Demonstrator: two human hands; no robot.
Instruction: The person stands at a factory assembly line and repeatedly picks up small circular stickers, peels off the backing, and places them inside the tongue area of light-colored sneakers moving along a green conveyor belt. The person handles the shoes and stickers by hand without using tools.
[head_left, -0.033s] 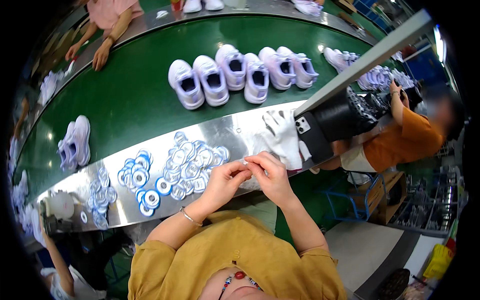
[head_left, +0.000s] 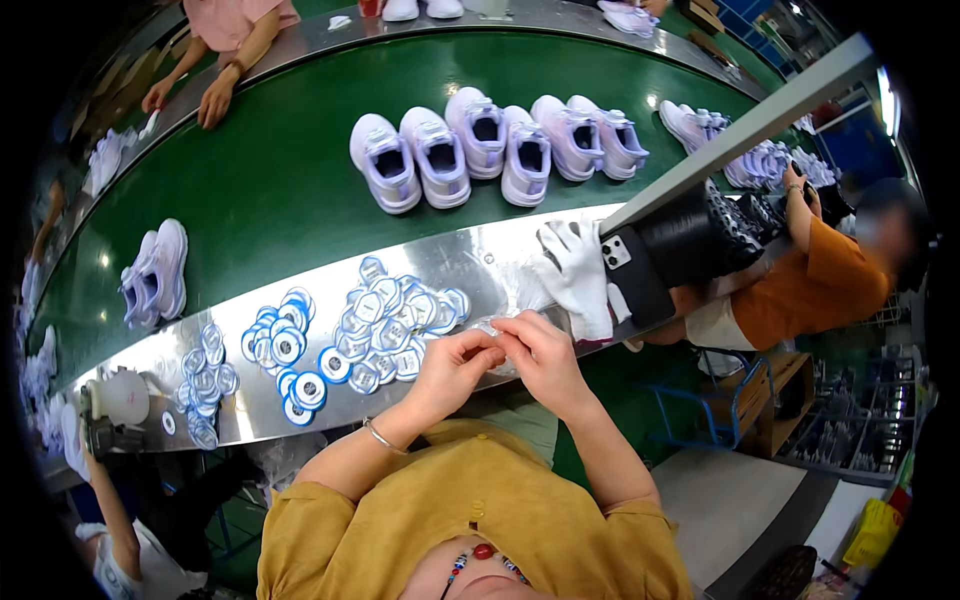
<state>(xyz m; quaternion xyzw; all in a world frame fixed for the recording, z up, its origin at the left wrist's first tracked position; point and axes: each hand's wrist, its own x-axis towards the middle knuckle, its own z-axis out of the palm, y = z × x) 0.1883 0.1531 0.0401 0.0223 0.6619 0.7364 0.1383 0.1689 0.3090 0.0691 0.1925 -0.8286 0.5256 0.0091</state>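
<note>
My left hand (head_left: 452, 372) and my right hand (head_left: 545, 362) meet over the near edge of the metal ledge, fingertips pinched close together. Between them shows a small, shiny, see-through bit (head_left: 487, 326), too small to name for sure. To the left of my hands lies a heap of round white discs with blue rims (head_left: 385, 325), some under clear film. A smaller group of blue-rimmed discs (head_left: 287, 346) sits beside it. Farther left is another pile of film-covered discs (head_left: 204, 385). Right of my fingers are crumpled clear plastic (head_left: 522, 288) and a white glove (head_left: 578, 280).
Beyond the ledge runs a green belt (head_left: 270, 200) carrying several white-lilac sneakers (head_left: 435, 157) and another pair (head_left: 157, 275). A dark phone (head_left: 637, 280) lies by the glove, beneath a slanting grey bar (head_left: 740, 130). Co-workers (head_left: 840, 285) stand right, far left and near left.
The whole view has shifted slightly, with the ledge and shoes a little farther right. My hands keep their pinch almost in place.
</note>
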